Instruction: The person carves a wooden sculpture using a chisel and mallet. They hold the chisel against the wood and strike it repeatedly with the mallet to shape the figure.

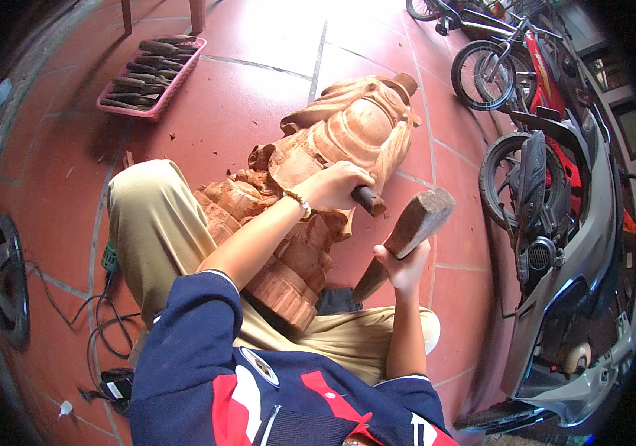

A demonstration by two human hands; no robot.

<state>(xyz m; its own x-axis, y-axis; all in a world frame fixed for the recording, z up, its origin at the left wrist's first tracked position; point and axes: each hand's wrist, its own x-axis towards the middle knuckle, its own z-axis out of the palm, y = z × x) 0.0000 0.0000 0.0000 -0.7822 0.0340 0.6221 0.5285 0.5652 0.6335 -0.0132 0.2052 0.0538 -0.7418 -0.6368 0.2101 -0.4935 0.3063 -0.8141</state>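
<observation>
The statue (pixel 351 134) lies with bent legs (pixel 158 208) either side of its base (pixel 284 290), left hand (pixel 335 186) curled round a tool (pixel 368 201) over it, right hand (pixel 405 269) wrapped round a mallet (pixel 423 218) to its right, so a crooked swing could bang the left hand.

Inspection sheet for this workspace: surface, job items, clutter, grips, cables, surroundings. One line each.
Surface: red square-tiled floor, pale joints
Job items: carved reddish-brown wooden figure, base near the person's legs
Clutter: pink plastic basket of dark elongated tools
Left grip: closed around dark cylindrical tool handle; working end hidden
Right grip: closed around tapered brown wooden club
Cables: black looped cable, floor left
Surroundings: grey scooter, red-framed bicycle, right
</observation>
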